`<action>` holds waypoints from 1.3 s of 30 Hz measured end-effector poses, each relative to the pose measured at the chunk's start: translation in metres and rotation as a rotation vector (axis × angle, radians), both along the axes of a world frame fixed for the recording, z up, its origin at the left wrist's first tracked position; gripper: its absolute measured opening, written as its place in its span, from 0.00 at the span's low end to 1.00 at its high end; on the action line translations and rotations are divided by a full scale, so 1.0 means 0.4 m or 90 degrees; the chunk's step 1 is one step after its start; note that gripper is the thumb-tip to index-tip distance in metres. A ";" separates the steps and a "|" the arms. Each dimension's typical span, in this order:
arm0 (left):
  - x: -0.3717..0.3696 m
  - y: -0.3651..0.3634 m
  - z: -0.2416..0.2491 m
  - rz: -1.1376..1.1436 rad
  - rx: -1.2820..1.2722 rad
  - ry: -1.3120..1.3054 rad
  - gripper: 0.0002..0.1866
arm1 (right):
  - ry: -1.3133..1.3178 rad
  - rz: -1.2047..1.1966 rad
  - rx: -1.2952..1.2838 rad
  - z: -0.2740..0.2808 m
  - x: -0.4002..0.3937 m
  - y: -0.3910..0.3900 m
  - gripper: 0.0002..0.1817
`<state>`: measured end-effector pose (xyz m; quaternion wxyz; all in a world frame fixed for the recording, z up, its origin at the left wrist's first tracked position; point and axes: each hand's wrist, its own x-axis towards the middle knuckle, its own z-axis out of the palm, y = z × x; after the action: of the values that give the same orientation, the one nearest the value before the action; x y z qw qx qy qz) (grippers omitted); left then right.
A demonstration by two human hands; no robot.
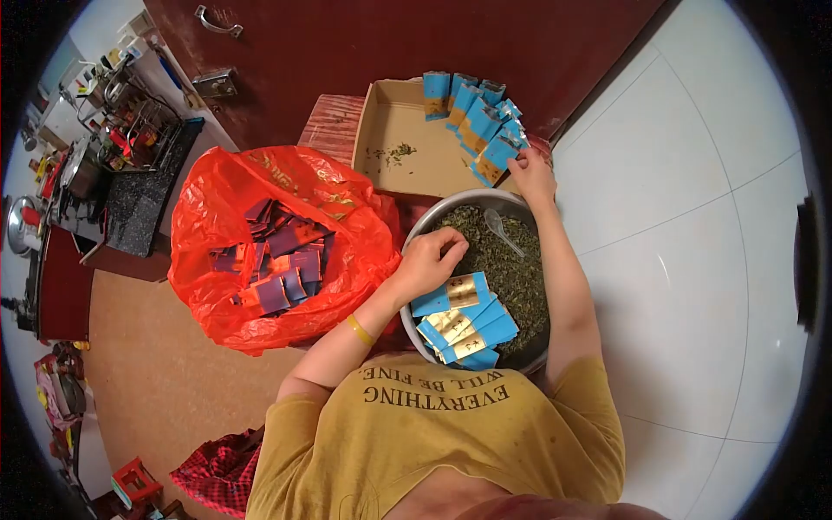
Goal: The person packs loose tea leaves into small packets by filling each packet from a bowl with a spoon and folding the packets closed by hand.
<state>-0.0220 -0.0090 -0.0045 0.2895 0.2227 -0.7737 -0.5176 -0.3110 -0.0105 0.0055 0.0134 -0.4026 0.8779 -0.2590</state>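
My left hand (431, 263) hovers over the left rim of a metal basin (411, 326), its fingers curled together; whether anything is in them is hidden. Dried tea leaves (523, 290) fill the basin, with a clear plastic scoop (503, 232) lying on them. Flat blue-and-gold packets (468, 334) are fanned out at the basin's near left. My right hand (532, 176) reaches to the right side of a cardboard box (394, 178), its fingers closed at the edge of a blue packet (496, 161). Several plump blue packets (468, 104) stand in a row behind that one.
An open red plastic bag (208, 286) to the left holds purple-and-orange packets (290, 260). Loose leaf bits (399, 154) lie in the box, in front of a dark red door (390, 39). Kitchen counter (134, 212) at far left; white tiled floor (667, 286) at right.
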 end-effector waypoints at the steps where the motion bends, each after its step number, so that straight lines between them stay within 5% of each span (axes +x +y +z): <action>1: 0.000 0.001 0.009 -0.006 0.006 -0.011 0.09 | -0.003 0.001 -0.006 0.004 0.001 0.011 0.18; 7: 0.007 0.022 0.021 -0.058 -0.008 -0.011 0.09 | 0.024 -0.007 -0.052 0.023 0.020 0.098 0.18; 9: 0.023 0.039 0.033 -0.179 -0.245 -0.126 0.08 | 0.012 0.024 -0.087 0.030 0.046 0.137 0.15; 13: 0.041 0.069 0.030 -0.195 -0.377 -0.243 0.11 | 0.026 0.084 -0.103 0.006 0.084 0.192 0.13; 17: 0.060 0.062 0.037 -0.250 -0.371 -0.288 0.24 | 0.083 0.159 -0.115 0.004 0.132 0.228 0.09; 23: 0.062 0.048 0.062 -0.237 -0.269 -0.256 0.28 | 0.033 0.226 0.220 0.002 0.131 0.251 0.12; 31: 0.035 0.044 0.038 -0.067 -0.007 -0.075 0.34 | 0.003 0.259 0.155 0.075 0.210 0.267 0.11; 35: 0.027 0.047 0.001 -0.035 0.075 -0.060 0.35 | -0.056 0.297 0.063 0.064 0.240 0.276 0.13; 37: 0.023 0.047 0.000 -0.040 0.075 -0.051 0.34 | -0.511 0.332 -0.148 0.027 0.231 0.264 0.16; 39: 0.025 0.050 0.008 -0.047 0.076 -0.043 0.34 | -0.552 0.322 -0.107 0.044 0.224 0.272 0.16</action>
<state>-0.0122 0.0110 -0.0013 0.2306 0.2282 -0.7586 -0.5651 -0.2212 0.0982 0.0232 0.4065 -0.4580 0.6425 -0.4607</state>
